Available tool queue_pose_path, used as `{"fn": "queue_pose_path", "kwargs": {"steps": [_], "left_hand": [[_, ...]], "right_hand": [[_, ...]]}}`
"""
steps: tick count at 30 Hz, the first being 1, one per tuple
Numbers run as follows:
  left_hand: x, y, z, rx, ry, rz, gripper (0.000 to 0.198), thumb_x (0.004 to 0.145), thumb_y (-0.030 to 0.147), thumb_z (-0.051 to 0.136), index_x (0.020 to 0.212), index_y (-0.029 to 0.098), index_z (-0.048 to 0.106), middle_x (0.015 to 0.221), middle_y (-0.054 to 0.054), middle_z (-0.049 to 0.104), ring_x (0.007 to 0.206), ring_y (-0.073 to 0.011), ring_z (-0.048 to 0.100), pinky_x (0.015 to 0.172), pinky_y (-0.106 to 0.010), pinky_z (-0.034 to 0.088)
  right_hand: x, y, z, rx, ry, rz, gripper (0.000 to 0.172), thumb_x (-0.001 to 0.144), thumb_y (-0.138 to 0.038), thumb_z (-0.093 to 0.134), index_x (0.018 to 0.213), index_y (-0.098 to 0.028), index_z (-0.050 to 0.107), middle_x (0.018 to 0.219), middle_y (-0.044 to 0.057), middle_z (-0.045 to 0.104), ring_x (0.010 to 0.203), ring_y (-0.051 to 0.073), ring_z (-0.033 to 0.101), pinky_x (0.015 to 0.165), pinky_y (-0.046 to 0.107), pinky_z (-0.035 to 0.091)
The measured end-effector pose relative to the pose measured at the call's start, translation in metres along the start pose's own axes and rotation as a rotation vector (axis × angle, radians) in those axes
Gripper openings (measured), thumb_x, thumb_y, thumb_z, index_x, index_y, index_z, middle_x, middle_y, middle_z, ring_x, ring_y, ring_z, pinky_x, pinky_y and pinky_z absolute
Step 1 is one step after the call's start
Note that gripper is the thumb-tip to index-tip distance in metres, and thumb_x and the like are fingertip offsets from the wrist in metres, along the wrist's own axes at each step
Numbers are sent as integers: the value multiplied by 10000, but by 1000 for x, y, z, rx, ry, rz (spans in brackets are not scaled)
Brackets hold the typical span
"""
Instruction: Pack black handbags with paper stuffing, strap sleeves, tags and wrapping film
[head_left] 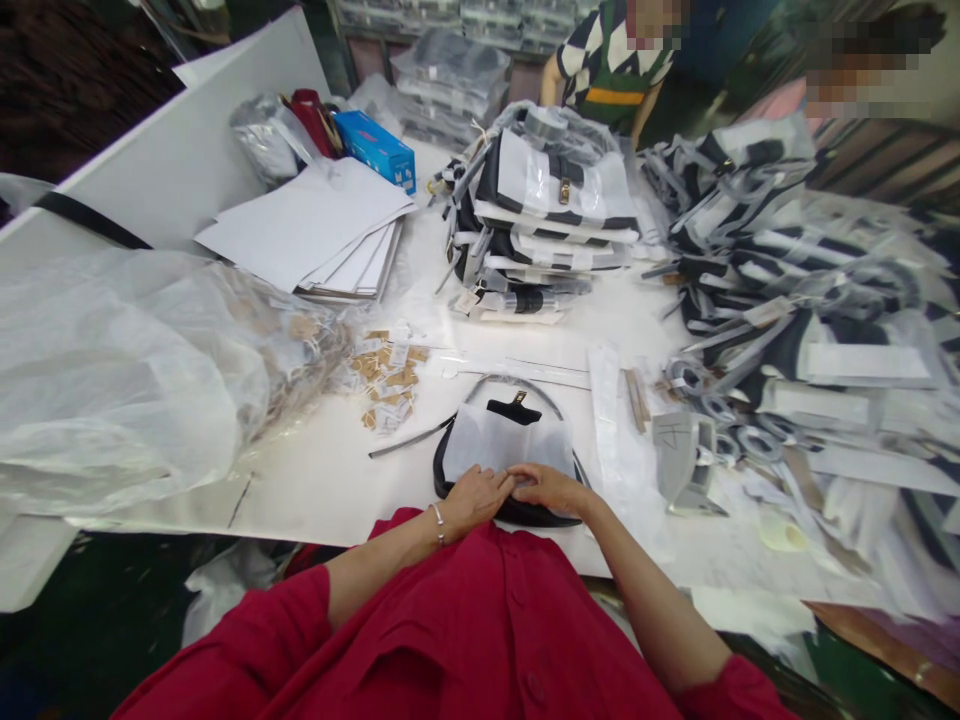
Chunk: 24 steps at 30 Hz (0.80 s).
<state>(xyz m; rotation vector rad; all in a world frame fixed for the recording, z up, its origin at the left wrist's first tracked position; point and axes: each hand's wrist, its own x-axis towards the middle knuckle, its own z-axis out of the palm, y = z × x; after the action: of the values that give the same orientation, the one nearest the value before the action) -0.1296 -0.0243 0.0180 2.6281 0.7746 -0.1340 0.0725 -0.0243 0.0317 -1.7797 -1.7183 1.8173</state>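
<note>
A small black handbag (525, 514) lies on the white table in front of me. A sheet of white paper (487, 445) covers most of its flap, and a black tab with a gold-coloured clasp (517, 400) shows above the sheet. My left hand (478, 496) rests on the bag's near part with its fingers bent together over the paper's lower edge. Beside it, my right hand (551, 490) has thumb and fingers curled at the same spot, and the fingertips of both hands meet there. Whatever is between the fingertips is too small to see. The wrapped strap (409, 437) curves out behind the bag.
Stacked bags (559, 215) stand at the back, with a larger heap (825, 260) on the right. A tape dispenser (682, 460) stands right of my hands. Left lie paper tags (386, 385), plastic sheeting (127, 360), white sheets (307, 225) and a blue box (375, 145). People stand across the table.
</note>
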Motion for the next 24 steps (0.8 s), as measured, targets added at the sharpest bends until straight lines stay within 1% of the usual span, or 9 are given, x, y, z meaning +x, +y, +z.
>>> {"fn": "queue_pose_path", "kwargs": {"steps": [2,4,7,10,12,14,17,21,24], "left_hand": [[2,0,-2,-19,-17,-1,254,972,146,359,1155,143,536,988,-109,680,907,-236,637,768,-375,464],[4,-1,-2,-34,-30,-9,220,965,145,378,1066,138,573,901,-97,689,882,-243,642,757,-376,470],[6,-2,-1,-56,-12,-19,180,948,144,422,993,148,596,870,-87,693,865,-242,644,751,-371,475],[6,-2,1,-63,2,-7,135,930,157,471,973,163,599,890,-75,695,865,-237,641,749,-359,472],[5,-3,2,-57,-5,1,122,919,170,496,989,168,597,909,-68,692,866,-236,638,745,-353,472],[4,-4,1,-46,-5,6,146,922,175,484,1022,171,591,946,-70,686,870,-237,632,738,-352,473],[2,-5,-2,-24,8,15,214,947,185,429,1108,176,570,1052,-89,668,883,-232,626,730,-355,474],[-1,-6,-6,-11,22,5,260,962,215,413,1187,191,542,1251,-119,601,899,-218,629,720,-347,470],[-1,-6,-6,-11,21,2,259,975,217,393,1182,198,547,1251,-117,605,892,-211,629,715,-341,462]], "right_hand": [[7,-1,-2,10,10,43,343,731,-243,648,1067,-250,714,923,8,735,697,147,640,625,262,494],[13,-4,-1,-48,35,53,210,755,-208,595,905,-224,741,778,-7,717,651,143,617,616,257,479],[20,-10,6,-253,223,-1,222,821,-206,505,746,-208,714,694,1,674,670,160,603,676,280,476],[25,-16,14,-508,461,-159,216,864,-216,506,948,-216,706,893,50,688,871,206,606,820,325,464],[31,-16,17,-660,491,-202,267,869,-211,532,1100,-229,666,1021,77,665,987,233,572,880,355,444],[39,-12,16,-732,475,-161,317,869,-219,554,1176,-247,630,1088,85,639,1030,248,551,881,377,442],[54,-3,8,-616,473,-136,331,860,-235,575,1188,-254,620,1109,76,625,1036,240,558,883,384,450],[68,7,-10,-301,402,-189,278,783,-193,612,1050,-221,684,956,46,637,884,192,606,820,329,486],[70,7,-21,-126,372,-132,217,745,-223,618,945,-206,700,848,24,647,765,177,617,734,305,500]]}}
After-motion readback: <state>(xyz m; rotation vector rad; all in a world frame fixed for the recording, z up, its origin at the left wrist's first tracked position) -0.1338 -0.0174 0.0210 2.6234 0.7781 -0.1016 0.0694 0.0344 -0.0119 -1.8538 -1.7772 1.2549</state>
